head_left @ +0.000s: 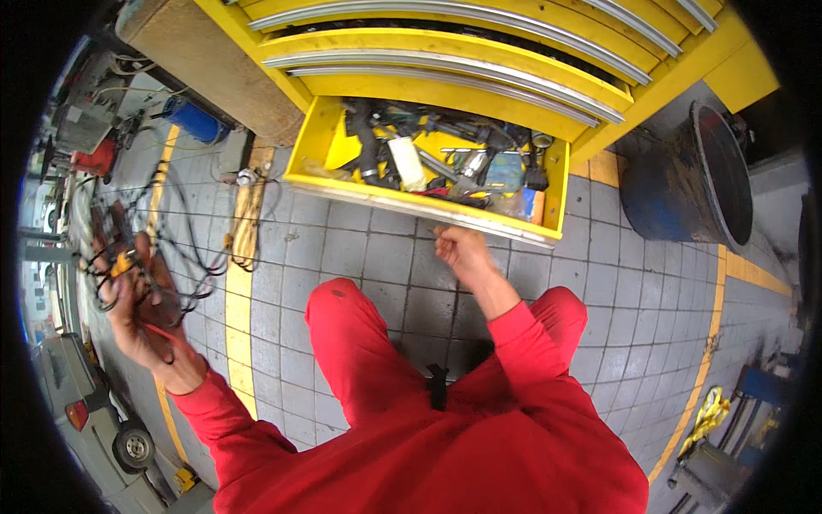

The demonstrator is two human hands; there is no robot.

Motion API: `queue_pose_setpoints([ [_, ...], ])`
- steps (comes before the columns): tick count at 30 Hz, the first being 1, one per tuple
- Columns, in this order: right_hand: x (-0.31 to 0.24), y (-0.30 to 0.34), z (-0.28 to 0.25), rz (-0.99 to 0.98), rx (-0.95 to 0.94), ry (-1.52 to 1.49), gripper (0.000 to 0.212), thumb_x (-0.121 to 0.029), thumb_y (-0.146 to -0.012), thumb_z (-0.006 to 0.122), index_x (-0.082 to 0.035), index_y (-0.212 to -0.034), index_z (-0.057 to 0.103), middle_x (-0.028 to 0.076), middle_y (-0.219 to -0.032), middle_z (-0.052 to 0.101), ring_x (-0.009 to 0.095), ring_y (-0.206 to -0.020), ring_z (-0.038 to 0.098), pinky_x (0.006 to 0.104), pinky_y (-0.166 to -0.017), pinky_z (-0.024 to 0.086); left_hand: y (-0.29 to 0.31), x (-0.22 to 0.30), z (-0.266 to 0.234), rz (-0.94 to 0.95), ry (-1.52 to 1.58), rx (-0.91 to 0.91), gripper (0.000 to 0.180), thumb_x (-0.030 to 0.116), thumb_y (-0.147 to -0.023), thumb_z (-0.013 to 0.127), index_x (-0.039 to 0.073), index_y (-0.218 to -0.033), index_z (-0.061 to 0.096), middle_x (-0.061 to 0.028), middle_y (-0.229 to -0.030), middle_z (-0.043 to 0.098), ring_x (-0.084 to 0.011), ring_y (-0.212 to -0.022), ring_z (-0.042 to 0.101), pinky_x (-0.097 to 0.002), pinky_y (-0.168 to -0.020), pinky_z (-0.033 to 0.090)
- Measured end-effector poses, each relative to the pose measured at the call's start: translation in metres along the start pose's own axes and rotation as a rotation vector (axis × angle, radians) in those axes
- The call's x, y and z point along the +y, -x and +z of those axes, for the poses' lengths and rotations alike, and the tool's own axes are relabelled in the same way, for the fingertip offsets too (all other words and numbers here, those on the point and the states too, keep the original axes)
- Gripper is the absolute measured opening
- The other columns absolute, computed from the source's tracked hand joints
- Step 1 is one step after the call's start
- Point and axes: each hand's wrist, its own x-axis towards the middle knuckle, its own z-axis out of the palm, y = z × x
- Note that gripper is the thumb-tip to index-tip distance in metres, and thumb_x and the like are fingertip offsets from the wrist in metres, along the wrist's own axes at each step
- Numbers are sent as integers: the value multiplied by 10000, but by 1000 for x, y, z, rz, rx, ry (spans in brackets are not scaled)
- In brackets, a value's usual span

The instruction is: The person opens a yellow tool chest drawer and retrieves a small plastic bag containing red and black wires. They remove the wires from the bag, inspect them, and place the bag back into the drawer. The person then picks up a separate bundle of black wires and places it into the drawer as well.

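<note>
My left hand [137, 300] is raised at the left, palm up, with a loose bundle of thin black cable [184, 278] in its fingers. Loops of the cable hang out to the right, and a small yellow part [123, 262] shows at the fingers; motion blurs them. My right hand [467, 257] is closed, just in front of the pulled-out yellow drawer [301, 158]. Whether it touches the drawer's front edge or holds anything small, I cannot tell. Inside the drawer lie jumbled dark tools, a pale box [407, 164] and a teal case [504, 171].
Above the drawer rises the yellow tool cabinet [445, 84], another drawer partly out. A dark barrel [676, 193] stands right of it. At the left are a brown panel [214, 64] and a blue cylinder [195, 120]. Grey floor tiles [390, 248] carry yellow lines; a vehicle [98, 411] is lower left.
</note>
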Motion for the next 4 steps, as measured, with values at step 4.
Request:
queue_pose_setpoints([
  [4, -80, -35, 13, 20, 5, 96, 189, -129, -1033, 620, -19, -1187, 631, 77, -1039, 750, 156, -798, 694, 322, -708, 605, -28, -18, 52, -200, 152, -107, 592, 7, -989, 599, -19, -1564, 463, -151, -1445, 646, -248, -1319, 639, -447, -1230, 405],
])
